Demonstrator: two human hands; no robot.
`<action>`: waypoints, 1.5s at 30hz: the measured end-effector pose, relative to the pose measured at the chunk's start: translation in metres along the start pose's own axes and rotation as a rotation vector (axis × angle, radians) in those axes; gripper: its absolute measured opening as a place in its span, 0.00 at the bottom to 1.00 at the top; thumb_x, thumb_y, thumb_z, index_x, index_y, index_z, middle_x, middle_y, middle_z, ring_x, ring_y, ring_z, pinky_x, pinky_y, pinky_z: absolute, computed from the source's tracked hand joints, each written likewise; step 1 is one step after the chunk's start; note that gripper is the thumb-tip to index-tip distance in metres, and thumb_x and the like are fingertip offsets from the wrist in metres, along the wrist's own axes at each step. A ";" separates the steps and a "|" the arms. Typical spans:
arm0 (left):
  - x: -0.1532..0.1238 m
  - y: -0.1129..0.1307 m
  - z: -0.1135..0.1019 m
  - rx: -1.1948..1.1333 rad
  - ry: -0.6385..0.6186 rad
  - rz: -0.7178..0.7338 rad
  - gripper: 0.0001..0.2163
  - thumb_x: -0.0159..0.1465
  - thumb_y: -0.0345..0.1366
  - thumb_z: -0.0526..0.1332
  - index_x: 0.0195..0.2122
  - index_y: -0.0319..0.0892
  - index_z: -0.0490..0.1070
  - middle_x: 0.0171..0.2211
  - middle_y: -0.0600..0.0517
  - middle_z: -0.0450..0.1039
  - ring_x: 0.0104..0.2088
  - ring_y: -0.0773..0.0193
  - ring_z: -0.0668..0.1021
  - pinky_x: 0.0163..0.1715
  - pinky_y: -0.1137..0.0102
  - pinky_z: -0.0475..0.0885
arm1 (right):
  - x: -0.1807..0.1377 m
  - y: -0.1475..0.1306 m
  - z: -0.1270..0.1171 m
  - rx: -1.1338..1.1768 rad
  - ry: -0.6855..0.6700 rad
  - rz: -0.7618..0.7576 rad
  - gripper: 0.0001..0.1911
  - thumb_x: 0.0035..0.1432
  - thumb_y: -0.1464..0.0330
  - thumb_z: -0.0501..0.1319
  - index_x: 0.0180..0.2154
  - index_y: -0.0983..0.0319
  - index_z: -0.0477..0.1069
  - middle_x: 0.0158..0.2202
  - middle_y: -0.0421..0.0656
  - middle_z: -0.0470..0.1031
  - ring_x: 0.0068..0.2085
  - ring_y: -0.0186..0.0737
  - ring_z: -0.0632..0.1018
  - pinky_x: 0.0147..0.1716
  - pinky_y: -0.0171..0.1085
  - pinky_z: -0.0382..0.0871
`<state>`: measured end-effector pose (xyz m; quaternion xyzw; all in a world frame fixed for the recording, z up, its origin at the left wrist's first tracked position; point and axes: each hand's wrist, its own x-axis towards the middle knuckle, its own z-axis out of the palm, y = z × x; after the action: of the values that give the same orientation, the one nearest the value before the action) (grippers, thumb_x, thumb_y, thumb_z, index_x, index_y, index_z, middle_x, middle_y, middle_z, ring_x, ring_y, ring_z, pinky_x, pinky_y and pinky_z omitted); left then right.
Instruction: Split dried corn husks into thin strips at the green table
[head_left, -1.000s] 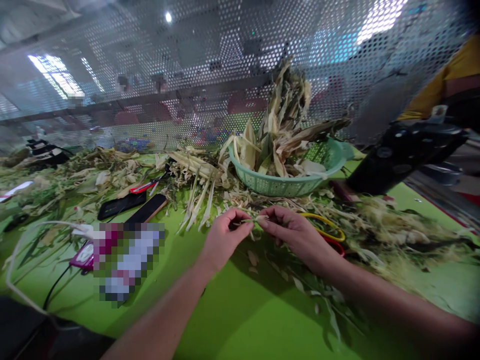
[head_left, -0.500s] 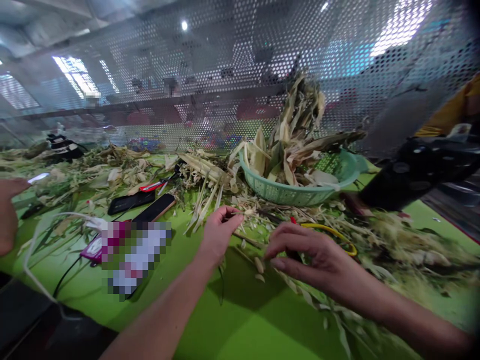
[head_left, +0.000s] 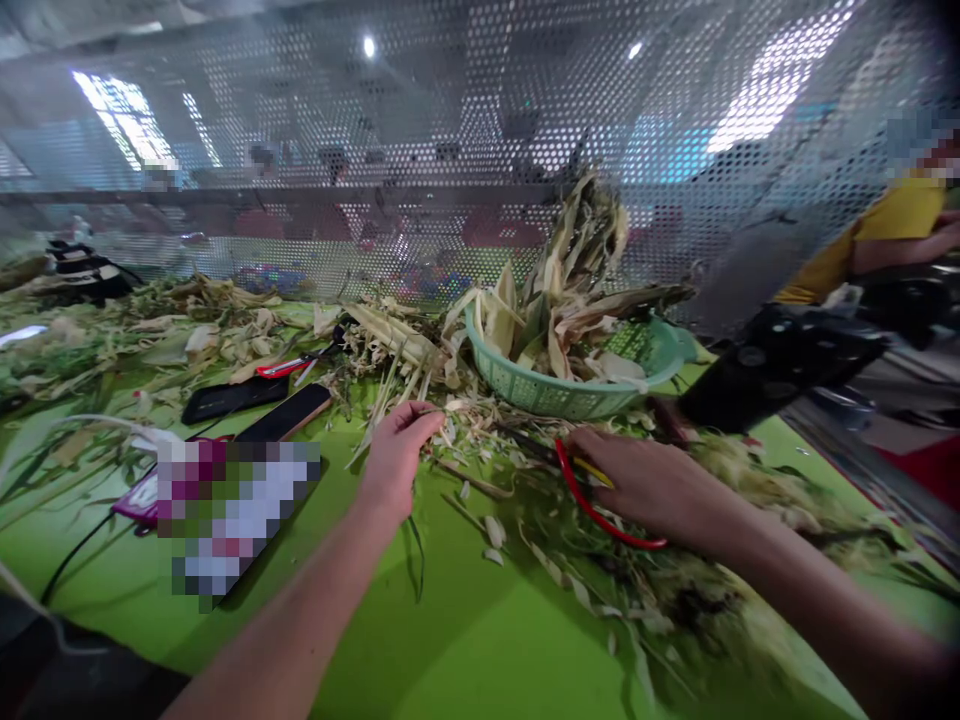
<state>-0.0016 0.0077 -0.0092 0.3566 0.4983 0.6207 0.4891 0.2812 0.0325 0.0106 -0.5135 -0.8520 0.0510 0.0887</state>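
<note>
My left hand [head_left: 394, 450] is closed in a pinch above the green table [head_left: 450, 620]. Between its thumb and fingers is something thin, probably a dry plant strip, and a narrow green blade [head_left: 418, 560] dangles below the hand. To the right, my right hand [head_left: 645, 480] is closed over the handles of a pair of scissors [head_left: 581, 500], one red and one yellow. Their dark blades point left across plant scraps and are partly hidden. Two pale seed-like bits [head_left: 493, 532] lie between my hands.
A green basket [head_left: 570, 398] of dry corn husks [head_left: 551, 330] stands behind my hands. Phones [head_left: 281, 415], a red cutter [head_left: 283, 368] and a purple device [head_left: 139, 497] lie left. Husk litter covers the back and right, near a black machine part [head_left: 765, 365]. A perforated screen [head_left: 420, 110] rises behind.
My right hand has taken hold of the scissors, which lay beside it before. My left hand keeps its pinch. The whole view has shifted, and a person in yellow shows more at the right.
</note>
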 end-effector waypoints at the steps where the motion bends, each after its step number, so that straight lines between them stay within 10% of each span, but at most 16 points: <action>1: 0.000 0.000 0.000 0.001 0.003 -0.006 0.08 0.51 0.37 0.67 0.29 0.41 0.73 0.25 0.55 0.69 0.29 0.69 0.69 0.32 0.73 0.62 | 0.001 -0.001 -0.001 -0.050 -0.057 0.005 0.25 0.44 0.74 0.58 0.48 0.59 0.70 0.39 0.48 0.79 0.37 0.51 0.79 0.33 0.40 0.65; 18: 0.003 0.000 -0.001 -0.130 0.005 -0.044 0.08 0.51 0.38 0.67 0.29 0.41 0.74 0.25 0.56 0.70 0.29 0.69 0.71 0.33 0.72 0.63 | 0.011 0.003 -0.033 0.210 -0.195 0.080 0.34 0.50 0.52 0.65 0.56 0.57 0.69 0.54 0.51 0.74 0.53 0.58 0.75 0.52 0.47 0.68; 26: 0.002 0.003 0.002 -0.246 0.014 -0.128 0.07 0.48 0.36 0.69 0.26 0.40 0.74 0.23 0.56 0.70 0.26 0.69 0.71 0.29 0.73 0.63 | 0.008 -0.009 -0.029 0.418 -0.198 -0.045 0.34 0.52 0.56 0.64 0.59 0.56 0.61 0.57 0.51 0.70 0.55 0.50 0.73 0.53 0.37 0.67; 45: 0.002 0.004 0.003 -0.385 -0.076 -0.206 0.07 0.46 0.35 0.69 0.23 0.38 0.73 0.22 0.55 0.69 0.22 0.73 0.67 0.22 0.75 0.61 | 0.011 -0.019 -0.015 -0.005 0.249 -0.141 0.18 0.57 0.65 0.57 0.51 0.57 0.66 0.48 0.49 0.75 0.46 0.52 0.78 0.42 0.42 0.71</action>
<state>-0.0001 0.0099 -0.0049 0.2272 0.3857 0.6372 0.6274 0.2632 0.0333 0.0292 -0.4547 -0.8685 -0.0215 0.1961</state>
